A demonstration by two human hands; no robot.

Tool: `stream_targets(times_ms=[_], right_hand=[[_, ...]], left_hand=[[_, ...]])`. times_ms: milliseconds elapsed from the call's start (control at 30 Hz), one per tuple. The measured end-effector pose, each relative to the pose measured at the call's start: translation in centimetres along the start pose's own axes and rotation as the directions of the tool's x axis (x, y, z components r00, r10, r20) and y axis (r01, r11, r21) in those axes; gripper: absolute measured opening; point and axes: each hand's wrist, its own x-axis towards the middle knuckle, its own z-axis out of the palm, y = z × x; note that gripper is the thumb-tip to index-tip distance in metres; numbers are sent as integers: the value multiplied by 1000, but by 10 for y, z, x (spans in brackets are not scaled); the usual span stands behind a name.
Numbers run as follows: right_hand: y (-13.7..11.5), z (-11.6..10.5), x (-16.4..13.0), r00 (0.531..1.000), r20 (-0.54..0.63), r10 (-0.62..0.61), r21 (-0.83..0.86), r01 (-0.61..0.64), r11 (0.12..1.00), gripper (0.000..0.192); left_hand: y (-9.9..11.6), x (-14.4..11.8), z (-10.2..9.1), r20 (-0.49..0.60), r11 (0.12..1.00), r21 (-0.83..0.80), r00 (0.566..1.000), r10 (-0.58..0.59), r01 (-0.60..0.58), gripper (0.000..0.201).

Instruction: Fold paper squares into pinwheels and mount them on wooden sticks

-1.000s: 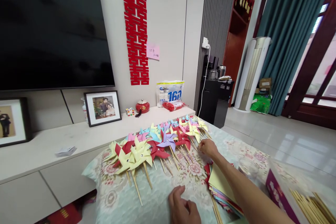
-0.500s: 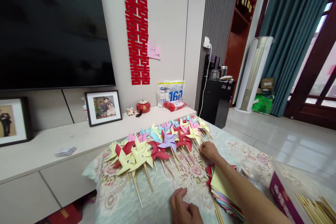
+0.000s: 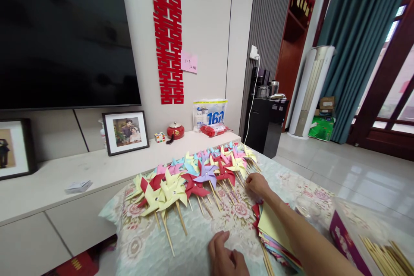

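Several paper pinwheels point(image 3: 194, 177) on wooden sticks lie fanned in a row across a floral tablecloth point(image 3: 190, 241). My right hand point(image 3: 258, 183) reaches out to the right end of the row, its fingers closed at the sticks of a yellow pinwheel point(image 3: 237, 164); I cannot tell whether it grips one. My left hand point(image 3: 224, 258) rests on the cloth at the near edge, fingers curled, holding nothing. A stack of coloured paper sheets point(image 3: 274, 235) lies under my right forearm.
A purple box point(image 3: 347, 237) of wooden sticks stands at the near right. Behind the table runs a low white cabinet point(image 3: 48, 185) with framed photos point(image 3: 125, 132), a red pot point(image 3: 175, 130) and a white package point(image 3: 209, 114). Tiled floor lies to the right.
My right hand has stayed at the right end of the pinwheel row, shifting only slightly. The camera view has swayed a little. My left hand has not moved.
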Motion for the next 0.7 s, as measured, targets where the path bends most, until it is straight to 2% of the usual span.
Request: stream_targets(times_ms=[233,400,467,533,633,700], right_hand=[[-1,-25,-12,998,-65,5,85,0,996,32],[-14,-55,-39,975,-218,-39,210,86,974,12],[-27,-58,-63,957,-276,-86,265,162,951,16],[-42,-51,-99,942,-301,-149,314,245,917,20],[-69,-29,-166,922,-282,-264,361,357,861,21],[-84,-16,-210,883,-218,-416,398,470,788,26]], left_hand=[[4,2,-4,37,999,40,999,-1,-1,34],[10,1,-6,33,995,93,999,-39,36,36],[14,2,-9,35,992,118,999,-42,37,34],[19,3,-14,56,990,133,997,-55,47,32],[25,6,-23,101,994,80,991,-87,79,29],[26,6,-27,143,997,-35,988,-58,64,20]])
